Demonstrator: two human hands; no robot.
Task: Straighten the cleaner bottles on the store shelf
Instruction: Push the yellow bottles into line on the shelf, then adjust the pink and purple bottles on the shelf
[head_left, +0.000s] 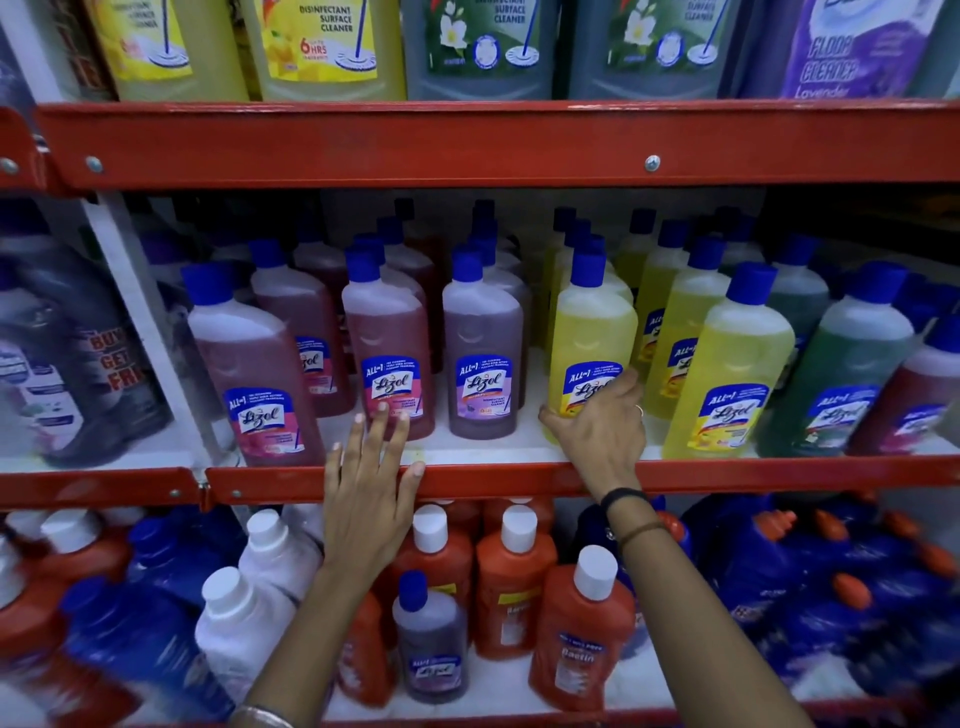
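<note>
Blue-capped cleaner bottles stand in rows on the middle shelf (488, 447). At the front are a tilted pink bottle (249, 364), an upright pink bottle (387, 343), a purple bottle (480, 343), and a yellow bottle (589, 338). My right hand (602, 421) wraps the base of that yellow bottle, thumb at its left side. My left hand (374, 483) is spread flat with fingers apart, its fingertips at the foot of the upright pink bottle, its palm over the red shelf lip (779, 475).
More yellow bottles (727, 364) and green bottles (841, 369) stand to the right. Large jugs (322, 47) fill the top shelf behind a red rail (467, 143). Orange bottles (511, 577), white bottles (275, 556) and blue bottles (831, 577) crowd the lower shelf.
</note>
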